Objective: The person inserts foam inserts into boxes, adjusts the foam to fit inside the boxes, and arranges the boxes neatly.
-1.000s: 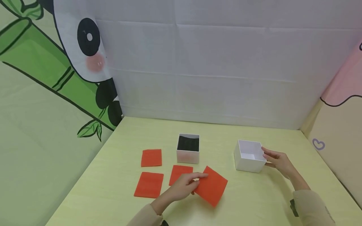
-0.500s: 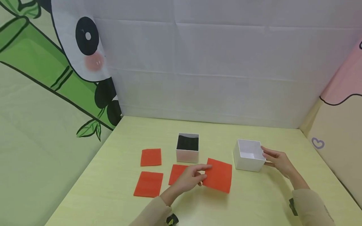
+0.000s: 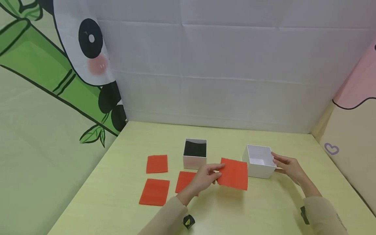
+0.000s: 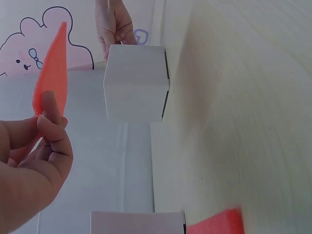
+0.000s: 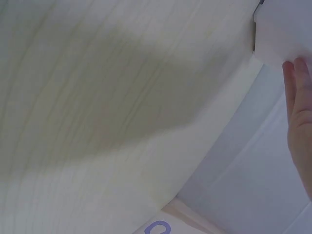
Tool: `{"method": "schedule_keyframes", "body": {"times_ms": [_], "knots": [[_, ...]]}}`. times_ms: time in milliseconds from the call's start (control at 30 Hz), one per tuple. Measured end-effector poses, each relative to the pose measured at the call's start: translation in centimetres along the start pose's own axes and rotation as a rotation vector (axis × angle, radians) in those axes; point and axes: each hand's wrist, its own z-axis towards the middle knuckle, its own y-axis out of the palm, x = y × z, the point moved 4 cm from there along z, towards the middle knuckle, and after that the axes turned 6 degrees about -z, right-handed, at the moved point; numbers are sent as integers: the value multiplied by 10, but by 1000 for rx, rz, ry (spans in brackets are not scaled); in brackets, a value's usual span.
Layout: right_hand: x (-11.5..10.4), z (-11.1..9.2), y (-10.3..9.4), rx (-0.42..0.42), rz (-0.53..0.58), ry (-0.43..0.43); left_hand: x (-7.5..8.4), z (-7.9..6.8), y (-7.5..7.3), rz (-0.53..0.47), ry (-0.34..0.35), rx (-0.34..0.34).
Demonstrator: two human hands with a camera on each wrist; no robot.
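Note:
My left hand [image 3: 207, 178] pinches a red felt-like square [image 3: 233, 174] by its left edge, between thumb and fingers. The square hangs above the table, tilted, just in front of the empty white box [image 3: 258, 169] and overlapping its left edge in the head view. In the left wrist view the red square [image 4: 54, 73] is seen nearly edge-on, to the left of the white box [image 4: 136, 83]. My right hand [image 3: 292, 169] touches the right side of that box with extended fingers. The right wrist view shows two straight fingertips against the box wall [image 5: 282, 36].
Left of the hands, red squares lie flat: one at the back [image 3: 157, 164], one in front [image 3: 154, 192], one partly under the left forearm [image 3: 184, 181]. A second white box [image 3: 195, 162] holds black material [image 3: 195, 149]. A pale curtain [image 3: 205, 65] closes the back.
My left hand has moved right and away from me, carrying the red square towards the empty white box; the square has turned flatter and more level. My right hand stays at the box.

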Motion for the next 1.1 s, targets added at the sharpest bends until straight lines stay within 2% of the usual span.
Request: {"method": "schedule_keyframes", "body": {"times_ms": [233,400,500,733,933,1100], "knots": [[2,-2,3,10,3,4,7,15,6,-10,34,30],[1,-4,8,6,-24,-34,24,16,9,12,59,45],[-1,-6,10,2,-65,-34,29,20,10,16,68,53],[-4,-9,15,-4,-153,-21,13,44,14,21,78,41],[-9,-7,16,11,-270,-56,11,57,17,26,58,51],[-12,-5,17,-24,-318,-34,9,67,19,30,43,59]]}}
